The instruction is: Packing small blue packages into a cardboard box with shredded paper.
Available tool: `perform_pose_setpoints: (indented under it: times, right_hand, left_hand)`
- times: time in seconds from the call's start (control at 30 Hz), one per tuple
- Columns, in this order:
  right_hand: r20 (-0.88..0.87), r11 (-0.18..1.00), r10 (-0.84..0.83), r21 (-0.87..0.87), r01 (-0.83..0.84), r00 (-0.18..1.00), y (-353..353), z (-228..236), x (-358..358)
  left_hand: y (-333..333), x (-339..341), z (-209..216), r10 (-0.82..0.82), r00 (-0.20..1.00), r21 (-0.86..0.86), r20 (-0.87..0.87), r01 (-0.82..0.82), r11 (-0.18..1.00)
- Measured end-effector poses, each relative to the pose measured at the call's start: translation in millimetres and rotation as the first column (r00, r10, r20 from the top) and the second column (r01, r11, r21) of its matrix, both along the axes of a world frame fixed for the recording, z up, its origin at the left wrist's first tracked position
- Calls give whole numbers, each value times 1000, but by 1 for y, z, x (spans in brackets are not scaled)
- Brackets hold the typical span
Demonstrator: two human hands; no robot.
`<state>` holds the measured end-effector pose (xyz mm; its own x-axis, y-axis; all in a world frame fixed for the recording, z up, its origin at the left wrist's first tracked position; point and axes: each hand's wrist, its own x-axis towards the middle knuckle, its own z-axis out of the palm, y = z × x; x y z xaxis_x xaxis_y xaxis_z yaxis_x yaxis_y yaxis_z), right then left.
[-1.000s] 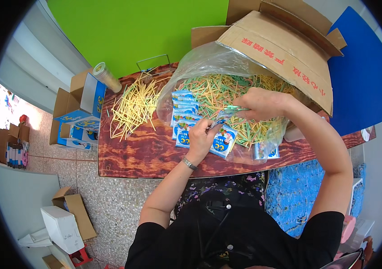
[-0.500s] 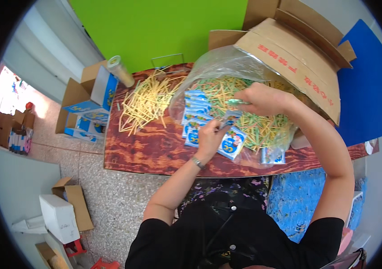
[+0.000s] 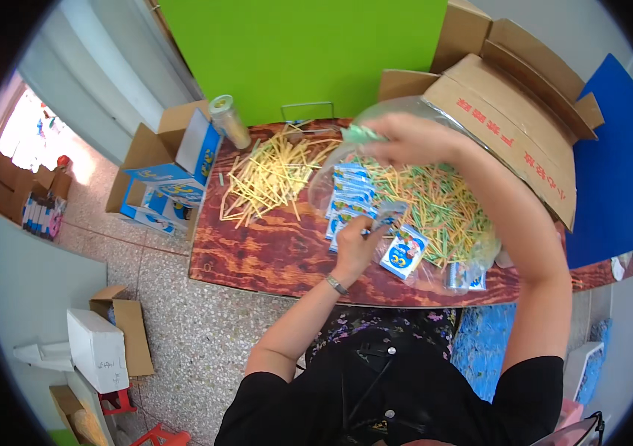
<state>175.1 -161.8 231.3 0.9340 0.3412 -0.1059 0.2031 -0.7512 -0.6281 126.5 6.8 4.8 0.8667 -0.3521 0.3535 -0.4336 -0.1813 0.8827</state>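
Note:
My left hand [image 3: 355, 241] pinches a small blue-and-clear packet [image 3: 391, 214] upright above the table. Beside it, overlapping blue-and-white packets [image 3: 351, 189] lie in a row, and a single packet [image 3: 404, 253] rests nearer me. Raised over the far side, my right hand [image 3: 413, 139] is closed around some green sticks [image 3: 361, 134], blurred by motion. Below it spreads a heap of thin green, yellow and orange sticks [image 3: 443, 204] on a clear plastic bag [image 3: 322, 186]. Left of the packets is a pile of thin yellow sticks [image 3: 268, 178].
On the red-brown table [image 3: 249, 253], a clear canister [image 3: 229, 121] stands at the far left and a large cardboard carton [image 3: 510, 134] at the far right. Open blue boxes [image 3: 154, 199] stand off the left edge. Another packet [image 3: 467, 276] lies under plastic near the front edge.
My right hand has lifted from the mixed heap and moved left and away from me with the green sticks. My left hand still holds its packet. The whole view has shifted slightly.

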Motion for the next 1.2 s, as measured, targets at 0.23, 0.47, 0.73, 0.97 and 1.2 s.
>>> perform_pose_setpoints:
  times: [0.23,0.47,0.73,0.97,1.2]
  right_hand:
    - [-99,879,180,-430,-205,979,-38,-27,-71]
    - [1,894,196,-410,-178,981,-39,-34,-81]
    - [-35,874,204,-445,-198,978,-37,-36,-82]
    - [-174,830,254,-466,-307,951,-37,-33,-76]
    - [-603,785,-45,-515,-345,796,-12,-11,-53]
  left_hand:
    - [-10,5,10,-2,999,-55,49,4,998]
    - [-15,2,4,-14,995,-47,99,18,999]
    - [-13,0,6,-7,998,-69,61,11,998]
    - [-12,1,14,-37,983,-74,180,51,996]
    - [-17,0,27,-98,912,-21,398,115,993]
